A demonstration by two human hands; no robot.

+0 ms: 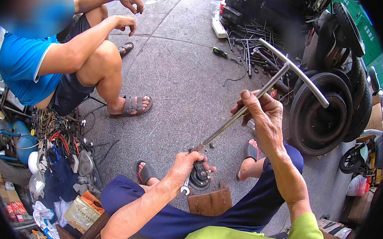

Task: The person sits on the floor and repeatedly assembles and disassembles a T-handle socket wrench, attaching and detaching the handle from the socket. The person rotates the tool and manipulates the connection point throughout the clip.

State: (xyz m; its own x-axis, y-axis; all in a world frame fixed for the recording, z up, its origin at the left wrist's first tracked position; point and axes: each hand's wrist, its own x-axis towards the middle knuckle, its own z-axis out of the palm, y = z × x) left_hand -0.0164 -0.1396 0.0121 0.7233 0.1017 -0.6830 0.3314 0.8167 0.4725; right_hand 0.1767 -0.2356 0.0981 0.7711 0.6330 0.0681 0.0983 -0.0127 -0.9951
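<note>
A T-shaped metal handlebar (226,130) slants across the middle, its crossbar (307,79) up and to the right. My right hand (265,115) is closed round the stem below the crossbar. At the stem's lower end my left hand (184,167) is closed. A wrench (185,190) sticks out beneath that hand, its jaw end showing and the rest hidden by my fingers. Right beside the left fingers is a black round part (200,178) at the stem's foot. How it joins the stem is partly hidden.
A small wooden board (210,203) lies between my feet. Across from me at left sits a person (49,60) in a blue shirt. Cables (62,124) and bags crowd the left. Metal rods (249,52), a green-handled screwdriver (220,52) and stacked tyres (320,113) lie at right.
</note>
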